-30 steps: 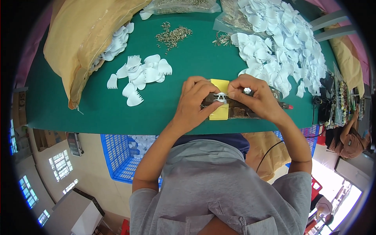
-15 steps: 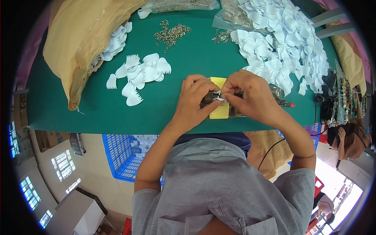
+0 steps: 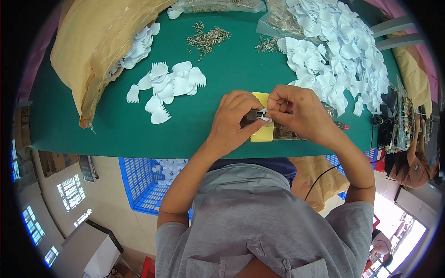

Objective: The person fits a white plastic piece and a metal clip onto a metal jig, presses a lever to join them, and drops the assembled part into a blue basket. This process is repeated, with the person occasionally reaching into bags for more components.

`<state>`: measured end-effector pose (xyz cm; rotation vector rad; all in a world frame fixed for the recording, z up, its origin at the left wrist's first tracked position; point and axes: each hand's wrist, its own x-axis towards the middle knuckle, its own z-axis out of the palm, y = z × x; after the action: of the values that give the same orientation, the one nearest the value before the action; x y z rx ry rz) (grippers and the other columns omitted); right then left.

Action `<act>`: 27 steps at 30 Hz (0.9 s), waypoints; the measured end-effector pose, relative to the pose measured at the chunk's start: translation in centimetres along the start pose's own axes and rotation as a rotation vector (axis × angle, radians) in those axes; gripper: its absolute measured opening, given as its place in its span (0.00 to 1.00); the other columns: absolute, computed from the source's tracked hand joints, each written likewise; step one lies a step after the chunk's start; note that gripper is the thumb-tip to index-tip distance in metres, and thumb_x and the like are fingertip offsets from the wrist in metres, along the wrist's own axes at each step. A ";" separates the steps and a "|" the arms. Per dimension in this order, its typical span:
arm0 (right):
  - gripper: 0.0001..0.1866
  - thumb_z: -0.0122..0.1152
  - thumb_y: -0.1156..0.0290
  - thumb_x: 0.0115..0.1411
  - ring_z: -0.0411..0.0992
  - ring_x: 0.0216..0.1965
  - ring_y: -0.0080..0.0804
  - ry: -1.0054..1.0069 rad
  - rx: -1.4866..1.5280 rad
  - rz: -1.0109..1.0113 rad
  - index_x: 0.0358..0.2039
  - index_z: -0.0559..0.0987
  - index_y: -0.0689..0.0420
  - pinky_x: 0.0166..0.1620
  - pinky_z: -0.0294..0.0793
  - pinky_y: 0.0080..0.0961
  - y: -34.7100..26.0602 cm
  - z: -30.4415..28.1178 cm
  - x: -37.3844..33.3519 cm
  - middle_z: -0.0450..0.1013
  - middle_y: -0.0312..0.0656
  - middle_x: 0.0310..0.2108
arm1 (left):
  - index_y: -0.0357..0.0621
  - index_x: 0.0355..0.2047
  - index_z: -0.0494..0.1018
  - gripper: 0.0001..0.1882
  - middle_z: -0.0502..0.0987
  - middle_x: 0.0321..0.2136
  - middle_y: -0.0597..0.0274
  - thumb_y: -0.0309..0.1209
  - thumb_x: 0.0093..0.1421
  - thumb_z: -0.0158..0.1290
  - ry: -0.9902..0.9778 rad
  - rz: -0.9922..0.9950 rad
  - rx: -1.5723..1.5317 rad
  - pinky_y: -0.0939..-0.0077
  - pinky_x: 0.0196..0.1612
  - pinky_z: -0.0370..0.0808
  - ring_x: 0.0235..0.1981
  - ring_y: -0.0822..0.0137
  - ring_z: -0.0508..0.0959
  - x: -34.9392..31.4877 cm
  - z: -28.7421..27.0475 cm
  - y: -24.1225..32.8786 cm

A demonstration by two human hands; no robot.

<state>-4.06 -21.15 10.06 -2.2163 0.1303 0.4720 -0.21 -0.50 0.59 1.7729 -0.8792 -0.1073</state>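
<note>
Near the table's front edge, a small white plastic piece (image 3: pixel 264 118) sits on a dark fixture (image 3: pixel 250 116) fixed over a yellow pad (image 3: pixel 262 135). My left hand (image 3: pixel 233 121) curls around the fixture's left side, thumb and fingertips pressing the white piece from both sides. From the right, my right hand (image 3: pixel 303 112) meets it with thumb and forefinger pinched together over the piece. Whatever lies in that pinch is too small and covered to name. Loose white toothed plastic pieces (image 3: pixel 178 83) lie in a small group farther left on the green table (image 3: pixel 153 139).
A large heap of white toothed pieces (image 3: pixel 333 55) covers the right side. Small metal clips (image 3: pixel 209 40) and metal pins (image 3: pixel 266 44) lie at the back. A brown sack (image 3: pixel 99 51) spills white pieces on the left. Below the table stands a blue basket (image 3: pixel 139 187).
Both hands stay at the fixture, their fingers shifting only slightly on the white piece. The tabletop scene has moved a little to the right in view.
</note>
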 end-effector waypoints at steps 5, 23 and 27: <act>0.11 0.72 0.74 0.59 0.78 0.33 0.32 0.160 -0.002 -0.331 0.41 0.81 0.58 0.37 0.77 0.29 1.1 0.7 -1.2 0.78 0.38 0.31 | 0.45 0.42 0.78 0.17 0.81 0.44 0.60 0.26 0.54 0.70 0.000 -0.012 0.006 0.61 0.56 0.71 0.51 0.55 0.78 0.0 -0.1 -0.1; 0.06 0.67 0.75 0.64 0.77 0.35 0.36 0.441 -0.241 -0.446 0.40 0.83 0.62 0.39 0.75 0.31 2.4 -2.7 1.5 0.77 0.44 0.33 | 0.44 0.72 0.58 0.52 0.64 0.69 0.50 0.26 0.49 0.74 0.138 -0.003 0.067 0.60 0.67 0.68 0.67 0.52 0.67 0.0 0.5 0.2; 0.05 0.66 0.75 0.64 0.77 0.36 0.35 0.246 -0.086 -0.369 0.39 0.82 0.62 0.41 0.75 0.30 1.5 -1.1 -0.8 0.76 0.42 0.33 | 0.44 0.72 0.57 0.53 0.62 0.71 0.49 0.27 0.49 0.74 0.147 0.017 0.072 0.58 0.69 0.66 0.71 0.50 0.63 -0.1 0.5 0.1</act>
<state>-4.81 -23.03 9.92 -2.3082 -0.1709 0.0023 -0.56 -0.82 0.42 1.8144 -0.7998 0.0659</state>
